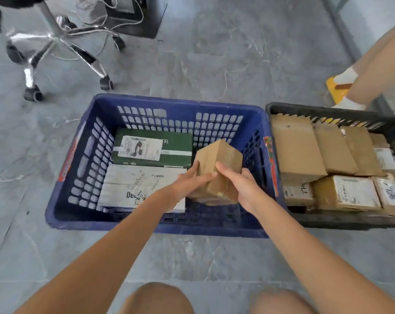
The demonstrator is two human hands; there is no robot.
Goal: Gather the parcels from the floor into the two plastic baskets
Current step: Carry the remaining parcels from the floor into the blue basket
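Note:
A blue plastic basket (62,177) stands on the floor in front of me. Inside it lie a green box (178,150) with a white label at the back and a flat white parcel (128,184) in front of that. Over the basket's right half, both hands hold a brown cardboard box (221,155) that is tilted. My left hand (189,182) grips its left side and my right hand (239,184) grips its right side. A black basket (280,107) to the right holds several brown cardboard parcels (294,150).
A chrome office chair base (56,48) with castors stands at the back left, next to a dark box with cables (133,17). Another person's legs (378,64) and a yellow slipper (337,89) are at the right, behind the black basket. My knees show at the bottom.

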